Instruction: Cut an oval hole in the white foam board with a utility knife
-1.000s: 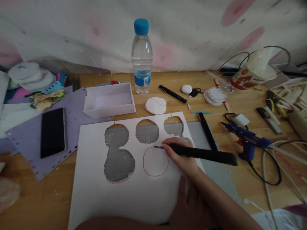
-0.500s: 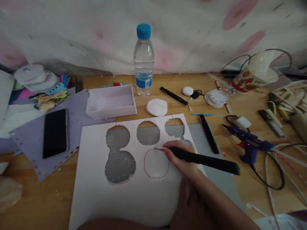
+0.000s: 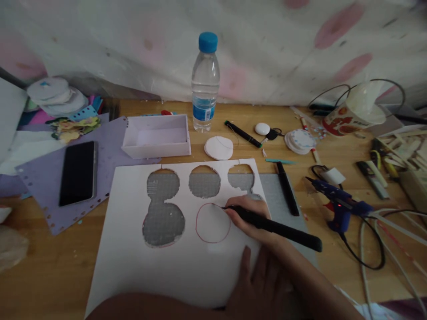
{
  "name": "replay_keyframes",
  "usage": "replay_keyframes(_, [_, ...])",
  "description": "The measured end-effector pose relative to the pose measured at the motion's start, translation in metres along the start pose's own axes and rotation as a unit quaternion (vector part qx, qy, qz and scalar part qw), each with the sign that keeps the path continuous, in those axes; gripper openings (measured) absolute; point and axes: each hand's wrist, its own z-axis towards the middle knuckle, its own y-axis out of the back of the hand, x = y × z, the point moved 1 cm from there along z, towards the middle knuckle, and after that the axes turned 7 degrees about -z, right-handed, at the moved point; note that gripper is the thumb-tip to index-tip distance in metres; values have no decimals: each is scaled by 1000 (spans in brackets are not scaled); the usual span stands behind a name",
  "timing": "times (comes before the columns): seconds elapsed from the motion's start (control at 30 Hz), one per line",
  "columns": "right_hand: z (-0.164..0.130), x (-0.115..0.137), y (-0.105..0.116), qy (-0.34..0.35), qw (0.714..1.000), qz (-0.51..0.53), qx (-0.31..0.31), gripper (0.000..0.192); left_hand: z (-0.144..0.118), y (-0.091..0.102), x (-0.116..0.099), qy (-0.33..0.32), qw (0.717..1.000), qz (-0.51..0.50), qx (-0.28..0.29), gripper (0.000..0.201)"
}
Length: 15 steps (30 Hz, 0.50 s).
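Note:
My right hand (image 3: 248, 218) grips a long black cutting tool (image 3: 276, 228) like a pen, its tip touching the upper right of a red-outlined circle (image 3: 212, 223) drawn on a white foam sheet (image 3: 133, 262). The sheet has several round holes (image 3: 204, 182) cut out of it, showing a grey cutting mat (image 3: 276, 191) underneath. My left hand (image 3: 263, 284) lies flat on the sheet's lower right part, fingers spread, pressing it down. My left forearm crosses the bottom of the view.
A water bottle (image 3: 205, 82), a white open box (image 3: 156, 135), a white foam disc (image 3: 219, 147) and a black marker (image 3: 242, 133) lie behind the sheet. A phone (image 3: 78, 172) rests on purple paper at left. A blue glue gun (image 3: 340, 204), cables and tools crowd the right.
The tool tip has stayed at the circle's upper right edge. The view shifted slightly, and my left hand has slid a little further up onto the sheet.

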Motion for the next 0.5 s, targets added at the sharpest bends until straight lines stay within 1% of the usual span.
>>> replay_keyframes(0.13, [-2,-2,-5,-10,999,-17,-27,11,-1,2,2,-23,1000,9,9,34])
replay_keyframes(0.2, [-2,-2,-7,-1,999,-27,-39,12,-2,3,2,-27,999,13,19,35])
replay_keyframes(0.3, [-3,-1,-6,57,997,-32,-34,10,-3,3,2,-33,999,19,33,36])
replay_keyframes(0.37, [-5,-1,-3,86,995,-33,-36,12,-4,2,3,-38,999,28,27,36])
replay_keyframes(0.4, [-6,-1,-1,81,995,-32,-44,14,-4,2,3,-40,999,29,21,36])
replay_keyframes(0.5, [-9,-2,4,31,996,-19,-80,16,-4,2,4,-46,999,21,10,35])
